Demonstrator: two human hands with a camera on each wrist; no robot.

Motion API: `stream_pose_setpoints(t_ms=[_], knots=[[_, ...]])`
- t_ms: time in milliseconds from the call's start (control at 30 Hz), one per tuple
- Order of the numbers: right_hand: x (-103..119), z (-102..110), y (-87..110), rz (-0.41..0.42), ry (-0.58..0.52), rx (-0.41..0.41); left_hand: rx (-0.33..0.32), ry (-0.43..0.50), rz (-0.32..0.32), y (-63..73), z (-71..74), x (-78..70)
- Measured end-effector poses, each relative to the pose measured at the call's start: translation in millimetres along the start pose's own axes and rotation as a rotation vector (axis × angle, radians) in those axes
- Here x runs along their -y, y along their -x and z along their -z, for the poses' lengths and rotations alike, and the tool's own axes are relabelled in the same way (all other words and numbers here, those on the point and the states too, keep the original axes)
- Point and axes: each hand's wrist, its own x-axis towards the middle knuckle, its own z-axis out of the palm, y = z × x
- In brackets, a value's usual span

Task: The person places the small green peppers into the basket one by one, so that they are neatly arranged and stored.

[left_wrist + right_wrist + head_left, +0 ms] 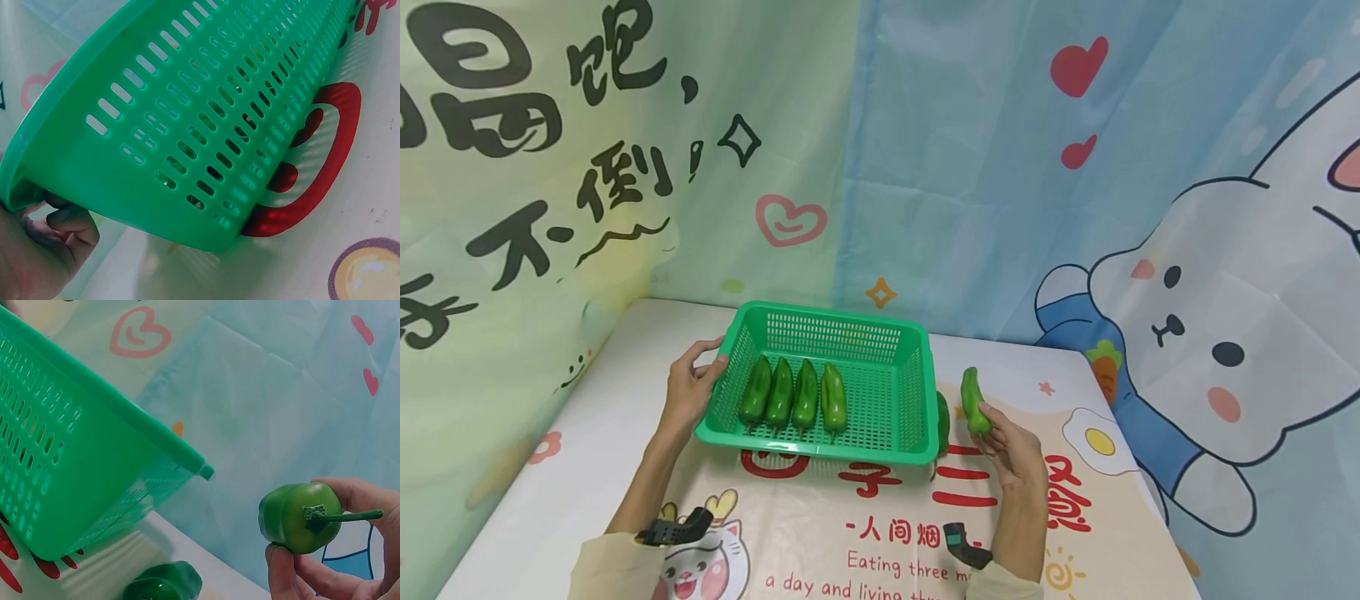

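My left hand [689,387] grips the left rim of a green plastic basket [872,400], thumb over the edge and fingers curled beneath it in the left wrist view. Several green peppers [781,396] lie side by side in the basket's left half, stems toward me. To the right of the basket, my right hand [1017,454] pinches another green pepper [972,402] between thumb and fingers, held up off the table. Its stem [350,516] points toward the palm side in the right wrist view. One more green pepper [165,581] lies on the table beside the basket's right wall, partly hidden by it in the head view.
A printed cloth with red characters and cartoon pictures covers the table [820,517]. Behind it hangs a blue-green curtain [970,208] with a rabbit, hearts and black lettering. Dark bands [676,528] circle both wrists.
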Motion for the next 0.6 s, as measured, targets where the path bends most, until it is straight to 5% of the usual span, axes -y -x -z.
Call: stream_pose_setpoints(t_ms=[600], knots=[[1, -15, 7.0, 0.075, 0.017, 0.060, -0.014, -0.004, -0.023, 2.9, -0.8, -0.2]])
